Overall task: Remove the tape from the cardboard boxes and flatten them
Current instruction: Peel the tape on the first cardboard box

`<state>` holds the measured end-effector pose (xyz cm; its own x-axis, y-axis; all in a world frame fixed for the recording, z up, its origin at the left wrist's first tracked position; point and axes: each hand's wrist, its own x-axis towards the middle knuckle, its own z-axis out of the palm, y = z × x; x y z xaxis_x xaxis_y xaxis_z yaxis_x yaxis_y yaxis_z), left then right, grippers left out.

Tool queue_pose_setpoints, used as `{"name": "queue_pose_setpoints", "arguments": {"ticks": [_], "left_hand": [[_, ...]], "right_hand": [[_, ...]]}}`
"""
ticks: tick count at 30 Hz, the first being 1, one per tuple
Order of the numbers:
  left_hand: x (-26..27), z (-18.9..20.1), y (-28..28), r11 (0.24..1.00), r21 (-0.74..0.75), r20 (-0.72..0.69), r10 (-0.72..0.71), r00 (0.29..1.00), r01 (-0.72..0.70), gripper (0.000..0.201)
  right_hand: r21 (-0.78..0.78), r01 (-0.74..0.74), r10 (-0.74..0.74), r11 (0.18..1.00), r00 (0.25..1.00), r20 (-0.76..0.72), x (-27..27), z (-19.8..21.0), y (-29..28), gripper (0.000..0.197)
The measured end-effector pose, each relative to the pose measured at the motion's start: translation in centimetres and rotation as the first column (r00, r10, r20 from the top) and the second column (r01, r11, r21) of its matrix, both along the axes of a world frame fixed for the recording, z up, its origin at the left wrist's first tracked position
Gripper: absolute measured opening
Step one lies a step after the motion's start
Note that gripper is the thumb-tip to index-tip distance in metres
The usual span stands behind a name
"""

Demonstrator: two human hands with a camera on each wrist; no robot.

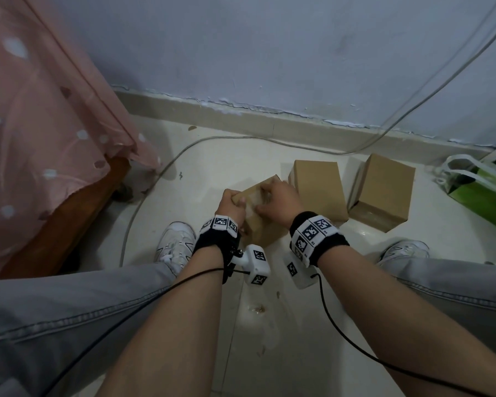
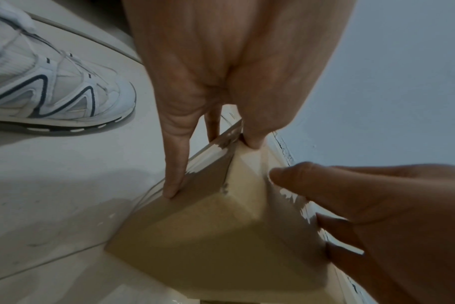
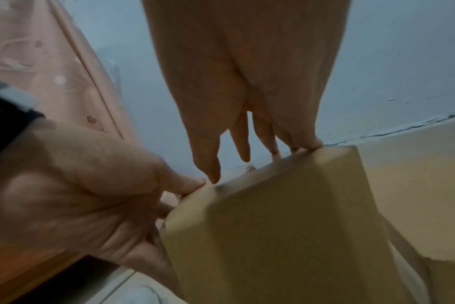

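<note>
Both forearms reach from the frame's bottom to the cardboard box [image 1: 258, 222] at centre, on the floor [image 1: 212, 167]. Left hand [image 1: 232, 209] and right hand [image 1: 275, 202] grip its taped top, fingers [image 2: 173, 181] curled over edges. Two more boxes [image 1: 318, 187] stand right.

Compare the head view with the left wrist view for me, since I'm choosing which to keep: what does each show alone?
Only the head view shows two more cardboard boxes on the floor, a green bag and pink fabric. Only the left wrist view shows torn white patches along the held box's edge. Both show the left hand, the right hand, the held box and a white shoe.
</note>
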<state>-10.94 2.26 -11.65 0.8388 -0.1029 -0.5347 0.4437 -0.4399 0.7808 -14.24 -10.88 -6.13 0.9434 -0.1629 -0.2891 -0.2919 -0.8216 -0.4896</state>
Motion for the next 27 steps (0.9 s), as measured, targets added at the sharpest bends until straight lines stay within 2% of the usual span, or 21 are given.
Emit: {"name": "queue_pose_setpoints", "arguments": {"ticks": [10, 15, 19, 23, 27], "left_hand": [[0.2, 0.1, 0.0, 1.0, 0.003, -0.006, -0.007, 1.0, 0.007, 0.004], [0.1, 0.3, 0.0, 1.0, -0.003, -0.011, 0.006, 1.0, -0.007, 0.004], [0.1, 0.3, 0.1, 1.0, 0.004, 0.004, -0.015, 1.0, 0.015, 0.005], [0.1, 0.7, 0.0, 1.0, -0.007, -0.014, -0.005, 1.0, 0.005, 0.006], [0.1, 0.6, 0.0, 1.0, 0.001, -0.016, -0.011, 1.0, 0.011, 0.006]], "right_hand": [[-0.144, -0.077, 0.071, 0.987, 0.996, -0.045, 0.5, -1.1, 0.0, 0.045], [-0.201, -0.107, 0.094, 0.974, 0.993, -0.075, 0.5, -0.9, 0.4, 0.032], [-0.231, -0.117, 0.111, 0.966, 0.993, -0.041, 0.3, -0.8, 0.0, 0.022], [-0.195, -0.12, 0.113, 0.974, 0.993, -0.043, 0.4, -0.9, -0.2, 0.031], [-0.239, -0.135, 0.132, 0.962, 0.991, -0.03, 0.5, -1.3, -0.2, 0.034]]}}
